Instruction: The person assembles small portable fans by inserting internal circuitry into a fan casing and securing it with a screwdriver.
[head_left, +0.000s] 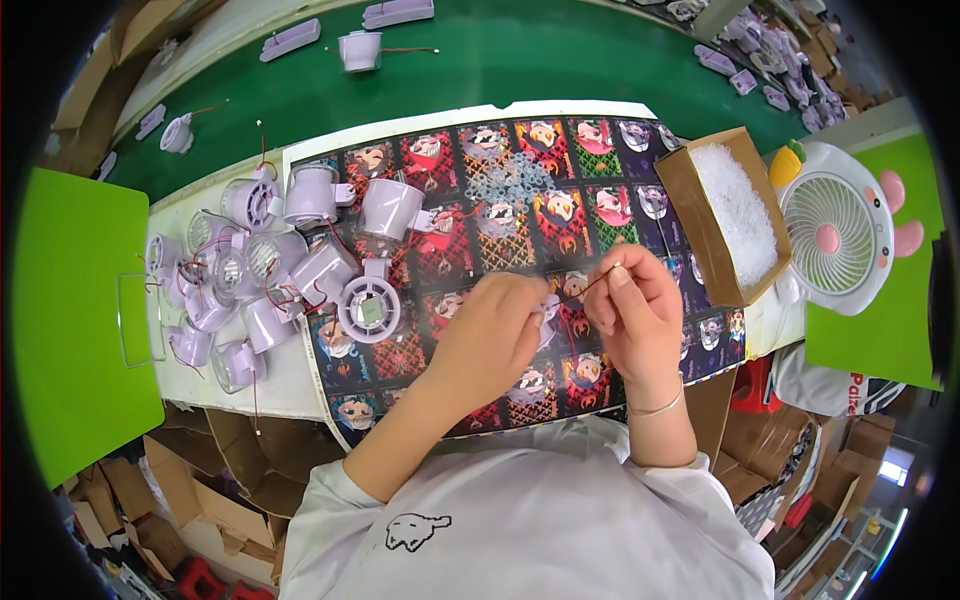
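Note:
My left hand (497,322) is closed around a small lilac plastic part (548,318), mostly hidden by the fingers. Thin dark red wires (578,294) run from that part to my right hand (637,312), whose thumb and forefinger pinch them near the end. Both hands are over a dark mat printed with cartoon cards (440,255). Left of them stand several lilac cup-shaped housings with wire leads, some with clear covers; the nearest is a round housing (369,309) showing a small green board. Beyond my hands lies a loose pile of clear rings (508,180).
At right, a cardboard box (690,215) holds small clear pieces, beside a white desk fan (835,228) with pink ears. A green conveyor (540,85) crosses the far side, carrying a lilac cup (360,50) and trays. Bright green panels (85,320) flank the table.

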